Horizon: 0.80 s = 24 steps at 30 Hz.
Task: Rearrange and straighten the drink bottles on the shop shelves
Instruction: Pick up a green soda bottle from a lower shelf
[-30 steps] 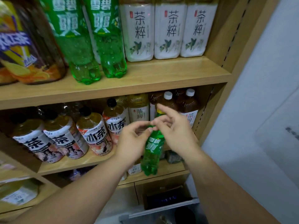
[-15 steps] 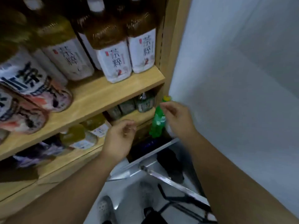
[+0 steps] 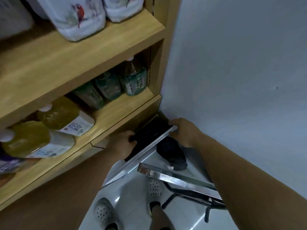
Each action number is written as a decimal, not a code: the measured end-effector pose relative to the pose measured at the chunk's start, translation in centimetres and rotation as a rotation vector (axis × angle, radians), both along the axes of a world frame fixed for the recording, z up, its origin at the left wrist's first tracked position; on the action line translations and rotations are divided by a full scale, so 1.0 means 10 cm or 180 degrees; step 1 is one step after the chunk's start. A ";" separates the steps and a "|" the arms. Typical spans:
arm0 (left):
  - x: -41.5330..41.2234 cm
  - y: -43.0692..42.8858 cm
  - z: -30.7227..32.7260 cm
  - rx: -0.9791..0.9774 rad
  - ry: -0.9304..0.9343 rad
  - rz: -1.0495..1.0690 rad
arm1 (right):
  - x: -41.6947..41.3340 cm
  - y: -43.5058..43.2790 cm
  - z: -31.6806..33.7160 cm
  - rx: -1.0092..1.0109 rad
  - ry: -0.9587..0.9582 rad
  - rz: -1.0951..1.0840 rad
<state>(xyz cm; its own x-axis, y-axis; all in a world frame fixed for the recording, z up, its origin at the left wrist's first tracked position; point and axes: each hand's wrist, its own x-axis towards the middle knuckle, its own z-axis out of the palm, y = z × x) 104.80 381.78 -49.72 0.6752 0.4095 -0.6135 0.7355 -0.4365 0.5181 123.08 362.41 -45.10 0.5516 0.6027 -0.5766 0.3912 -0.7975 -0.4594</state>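
Note:
My left hand (image 3: pixel 123 144) curls its fingers over the left edge of a black box (image 3: pixel 149 130) that sits at floor level under the lowest shelf (image 3: pixel 119 108). At the box's right corner, by the wall, my right hand (image 3: pixel 184 131) grips with its fingertips hidden. The small green bottle is out of sight. Three dark green bottles (image 3: pixel 134 80) stand upright at the right end of the lowest shelf. Two yellow tea bottles (image 3: pixel 58 113) stand to their left. Big white-labelled bottles (image 3: pixel 79 19) stand on the shelf above.
A silver bar (image 3: pixel 144 150) runs diagonally just in front of the box. A metal stool frame (image 3: pixel 179 178) stands at the lower right, and a dark bundle (image 3: pixel 172 153) lies on the white floor. My feet in white clogs (image 3: pixel 103 211) are below. The wall (image 3: pixel 232 80) closes the right side.
The view has dropped from the middle shelves to the floor. Both hands went down to the black box, and the green bottle my right hand held is no longer visible.

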 end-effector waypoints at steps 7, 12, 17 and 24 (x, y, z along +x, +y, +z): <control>0.01 -0.06 -0.60 -0.0637 0.0216 0.0179 | 0.01 -0.07 -0.61 0.0079 -0.0316 0.0910; -0.21 -0.26 -0.50 -0.1644 -0.0026 -0.0152 | -0.03 -0.12 -0.69 -0.0007 -0.0455 0.1016; -0.49 -0.35 -0.40 -0.0144 -0.0242 -0.0863 | -0.12 -0.23 -0.54 -0.0163 -0.0329 0.0856; -0.51 -0.31 -0.46 0.0210 -0.0191 -0.1017 | -0.33 -0.15 -0.41 -0.0538 0.0351 0.0417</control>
<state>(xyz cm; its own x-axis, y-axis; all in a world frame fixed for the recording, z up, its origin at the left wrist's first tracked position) 99.71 378.63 -54.30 0.8100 0.2088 -0.5480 0.5251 -0.6744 0.5191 119.79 360.87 -49.22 0.4033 0.5548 -0.7277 0.4511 -0.8124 -0.3694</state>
